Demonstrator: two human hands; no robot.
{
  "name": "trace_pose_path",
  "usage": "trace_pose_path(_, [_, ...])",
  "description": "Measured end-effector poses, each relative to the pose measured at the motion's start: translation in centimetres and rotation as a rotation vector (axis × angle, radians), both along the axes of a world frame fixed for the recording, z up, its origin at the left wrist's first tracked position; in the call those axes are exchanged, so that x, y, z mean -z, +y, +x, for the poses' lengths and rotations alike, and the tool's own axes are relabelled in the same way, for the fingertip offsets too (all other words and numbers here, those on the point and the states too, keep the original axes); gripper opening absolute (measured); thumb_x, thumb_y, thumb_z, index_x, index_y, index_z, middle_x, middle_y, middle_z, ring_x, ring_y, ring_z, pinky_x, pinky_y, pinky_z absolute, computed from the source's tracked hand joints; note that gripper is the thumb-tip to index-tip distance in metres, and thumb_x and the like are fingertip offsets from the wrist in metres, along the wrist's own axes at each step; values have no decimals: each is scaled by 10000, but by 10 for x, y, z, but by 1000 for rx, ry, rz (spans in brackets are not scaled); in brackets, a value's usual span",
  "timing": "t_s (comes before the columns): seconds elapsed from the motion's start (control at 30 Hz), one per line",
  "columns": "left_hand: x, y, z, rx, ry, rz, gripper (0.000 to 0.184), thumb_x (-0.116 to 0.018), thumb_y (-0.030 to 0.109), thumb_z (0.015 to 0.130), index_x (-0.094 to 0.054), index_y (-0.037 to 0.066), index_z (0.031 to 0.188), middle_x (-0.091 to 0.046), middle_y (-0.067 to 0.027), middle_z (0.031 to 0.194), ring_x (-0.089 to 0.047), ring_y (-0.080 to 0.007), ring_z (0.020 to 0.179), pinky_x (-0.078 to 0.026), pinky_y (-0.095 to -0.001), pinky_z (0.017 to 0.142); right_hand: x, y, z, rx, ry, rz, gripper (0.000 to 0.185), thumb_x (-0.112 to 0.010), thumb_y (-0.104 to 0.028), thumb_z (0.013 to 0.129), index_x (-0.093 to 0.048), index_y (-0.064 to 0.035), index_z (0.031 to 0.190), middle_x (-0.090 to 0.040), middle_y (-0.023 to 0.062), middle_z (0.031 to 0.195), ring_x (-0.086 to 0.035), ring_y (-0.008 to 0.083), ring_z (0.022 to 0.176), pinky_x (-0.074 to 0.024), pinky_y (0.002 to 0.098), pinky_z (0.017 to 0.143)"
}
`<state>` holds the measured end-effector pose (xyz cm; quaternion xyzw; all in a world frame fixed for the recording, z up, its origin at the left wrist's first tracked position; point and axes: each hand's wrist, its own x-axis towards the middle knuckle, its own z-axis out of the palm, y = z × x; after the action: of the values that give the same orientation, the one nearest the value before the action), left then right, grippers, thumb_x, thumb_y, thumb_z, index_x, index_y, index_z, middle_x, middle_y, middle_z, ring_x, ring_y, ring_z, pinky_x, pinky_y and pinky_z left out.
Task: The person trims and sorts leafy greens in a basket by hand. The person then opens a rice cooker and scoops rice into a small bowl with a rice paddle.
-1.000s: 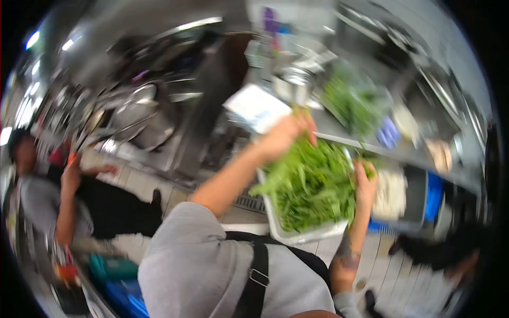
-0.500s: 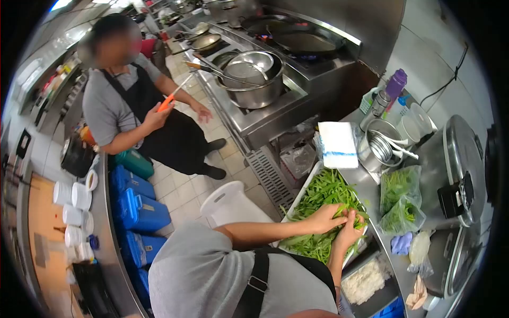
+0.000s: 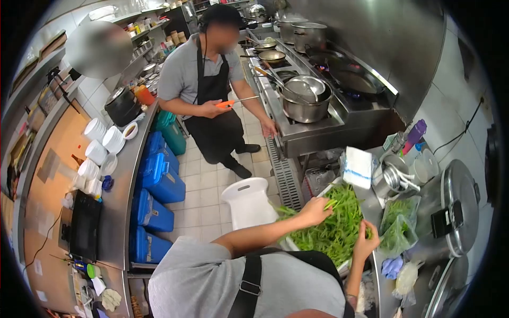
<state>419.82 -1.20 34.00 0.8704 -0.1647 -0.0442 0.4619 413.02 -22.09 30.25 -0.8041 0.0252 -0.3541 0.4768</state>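
Observation:
A white tray (image 3: 289, 243) heaped with long leafy greens (image 3: 339, 233) lies in front of me. My left hand (image 3: 315, 212) is over its left part, closed on a few green stalks (image 3: 331, 204) that stick out past the fingers. At the right edge of the heap is my right hand (image 3: 367, 239), apart from the left one. Its fingers are bent together; whatever lies between them is too small to make out.
Plastic bags of greens (image 3: 398, 222), a folded white cloth (image 3: 358, 167) and a pot of utensils (image 3: 391, 175) are on the steel counter. A white stool (image 3: 248, 201) stands left of the tray. Across the floor, a co-worker (image 3: 204, 95) holds an orange-handled tool (image 3: 227, 104) by the stove.
My hands were together over the greens and have parted, the left one moving left. The view has swung left. The co-worker's tool has tipped from upright to nearly level.

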Motion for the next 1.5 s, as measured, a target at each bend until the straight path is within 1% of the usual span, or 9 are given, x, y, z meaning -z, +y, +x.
trace_pose_path(0.13, [-4, 13, -28, 243, 149, -9, 194, -639, 190, 735, -641, 4, 792, -632, -180, 683, -633, -323, 673, -485, -409, 631, -68, 49, -30, -298, -17, -599, 281, -688, -1, 663, -662, -78, 931, -565, 87, 729, -535, 284, 685, -419, 337, 636])
trace_pose_path(0.2, [2, 11, -40, 225, 98, -66, 172, -639, 187, 728, -652, 15, 732, -629, -152, 625, -627, -297, 592, -486, -390, 582, -66, 55, -35, -335, 37, -632, 332, -700, 0, 611, -660, -83, 930, -554, 78, 723, -541, 269, 698, -414, 354, 655])
trace_pose_path(0.27, [-7, 15, -55, 238, 287, -76, 141, -633, 178, 754, -673, 45, 777, -637, -61, 612, -593, -130, 561, -466, -304, 549, -53, 50, -53, -378, 99, -655, 372, -711, -6, 569, -657, -87, 928, -547, 72, 722, -546, 261, 709, -411, 359, 666])
trace_pose_path(0.37, [6, 15, -67, 271, 309, -30, 141, -645, 182, 784, -675, 45, 777, -638, -47, 621, -576, -115, 552, -454, -289, 536, -41, 41, -67, -412, 123, -628, 404, -732, -29, 528, -648, -94, 918, -541, 64, 731, -552, 260, 716, -413, 355, 666])
trace_pose_path(0.6, [32, -25, -73, 293, 379, 146, 173, -656, 202, 767, -657, 38, 714, -627, -78, 588, -596, -159, 531, -465, -329, 537, 16, 10, -72, -401, 217, -442, 319, -732, -93, 564, -625, -63, 864, -551, 95, 764, -560, 297, 730, -440, 385, 636])
trace_pose_path(0.67, [46, -44, -72, 274, 297, 246, 173, -637, 194, 796, -654, 33, 734, -628, -59, 603, -577, -125, 544, -454, -305, 535, 50, -1, -65, -399, 172, -272, 227, -693, -74, 640, -617, -35, 851, -559, 104, 732, -570, 245, 662, -437, 338, 582])
trace_pose_path(0.9, [63, -91, -74, 165, 479, 279, 171, -650, 188, 786, -661, 18, 787, -651, -92, 634, -629, -172, 572, -487, -321, 566, 88, -72, -42, -499, 637, 917, 83, -532, -72, 834, -592, -16, 839, -538, -1, 702, -492, 92, 600, -391, 232, 574])
trace_pose_path(1.17, [147, -93, -47, 45, 290, 540, 292, -669, 286, 753, -664, -5, 771, -625, -236, 703, -627, -376, 696, -506, -424, 676, 88, -119, -35, -803, 580, 1132, 132, -431, -126, 944, -504, -29, 994, -581, 67, 829, -539, 135, 746, -445, 259, 672])
trace_pose_path(1.5, [176, -100, -66, 6, 334, 639, 455, -586, 376, 826, -588, -58, 962, -611, -288, 839, -601, -424, 831, -478, -462, 751, 99, -135, -31, -859, 571, 1091, 148, -368, -177, 981, -450, -70, 1040, -535, 58, 774, -590, 219, 846, -463, 336, 763])
